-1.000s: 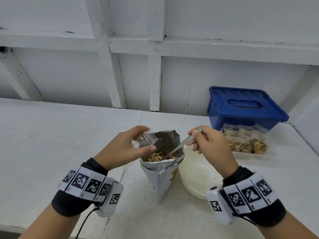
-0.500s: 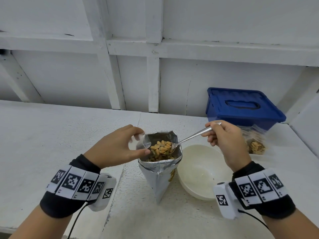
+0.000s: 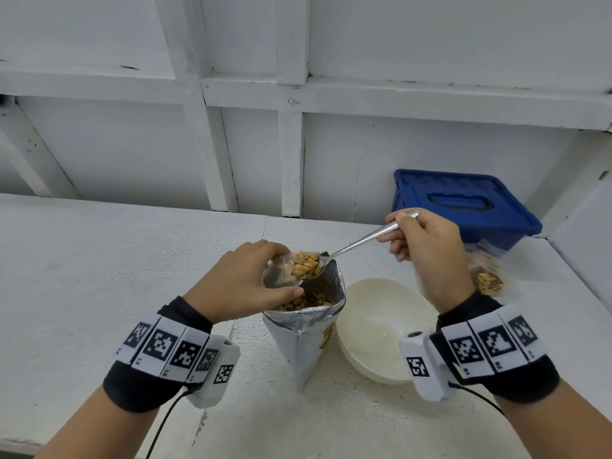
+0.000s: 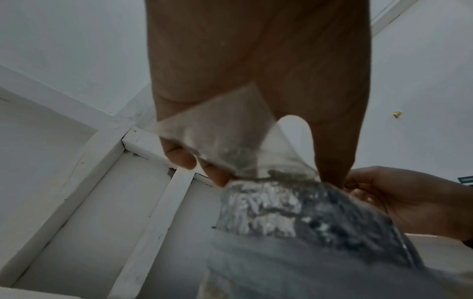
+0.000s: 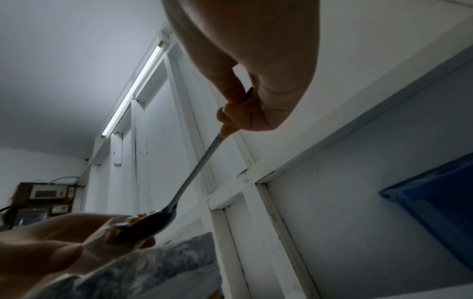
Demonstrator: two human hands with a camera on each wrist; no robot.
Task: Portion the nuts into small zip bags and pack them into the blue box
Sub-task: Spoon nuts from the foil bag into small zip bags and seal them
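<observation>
Now, nearest first.
Wrist bands: both wrists wear black bands with black and white square marks and a small white camera.
Worktop (image 3: 82,293): white and rough; everything stands on it.
Foil bag (image 3: 303,339): silver, open at the top, standing up in the middle, with more nuts inside.
White bowl (image 3: 381,329): round, just beside the foil bag on its right.
Left hand (image 3: 241,283): its grip is curled round a small zip bag (image 3: 276,274), holding it with the mouth open right over the foil bag. In the left wrist view the clear bag hangs from the fingers (image 4: 179,155).
Right hand (image 3: 427,250): its grip is pinched on the handle of a metal spoon (image 3: 361,241).
Spoon end: full of nuts (image 3: 306,265) and tipped at the mouth of the small zip bag. A few nuts are already past the bag's edge.
Filled bags (image 3: 486,276): clear bags with nuts lie behind the right hand, partly hidden, just in front of the blue box.
Blue box (image 3: 463,207): at the back right, against the white wall (image 3: 364,44), with its lid on.
</observation>
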